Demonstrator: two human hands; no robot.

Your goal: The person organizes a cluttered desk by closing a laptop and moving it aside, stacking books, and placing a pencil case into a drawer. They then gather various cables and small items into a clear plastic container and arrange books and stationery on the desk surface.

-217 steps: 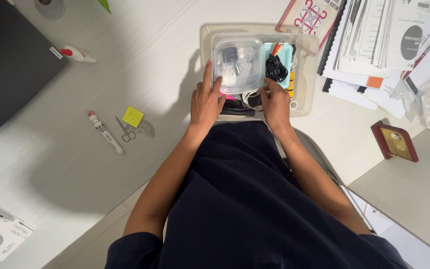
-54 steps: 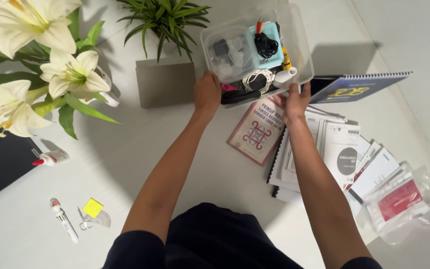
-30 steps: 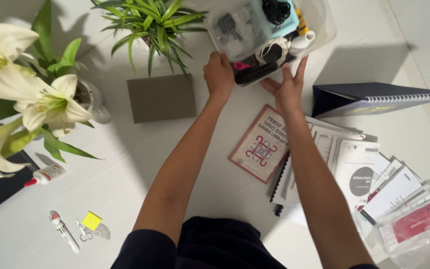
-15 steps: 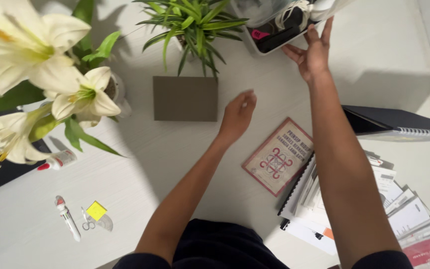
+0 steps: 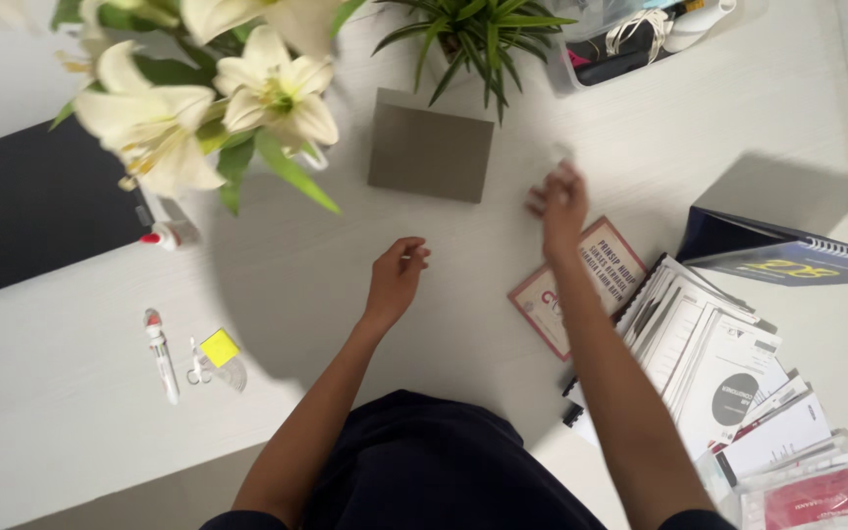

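Observation:
My left hand [image 5: 397, 280] hovers over the bare white desk with fingers loosely curled and nothing in it. Above the red-patterned booklet [image 5: 581, 285] is my right hand [image 5: 559, 204], blurred, fingers apart and empty. The clear plastic bin [image 5: 640, 44] of cables and small items stands at the far edge of the desk, well beyond both hands and partly cut off by the frame.
A grey card [image 5: 431, 153] lies before a spiky green plant [image 5: 473, 34]. White lilies [image 5: 208, 98] fill the upper left beside a dark laptop [image 5: 36, 211]. A glue bottle [image 5: 171, 235], pen [image 5: 161, 355], small scissors [image 5: 195, 364] and yellow note [image 5: 219, 347] lie left. Stacked papers [image 5: 728, 373] and a spiral notebook [image 5: 787, 257] lie right.
Both hands let go of the clear bin, left at the desk's far edge, and have drawn back toward me. The right hand released it last.

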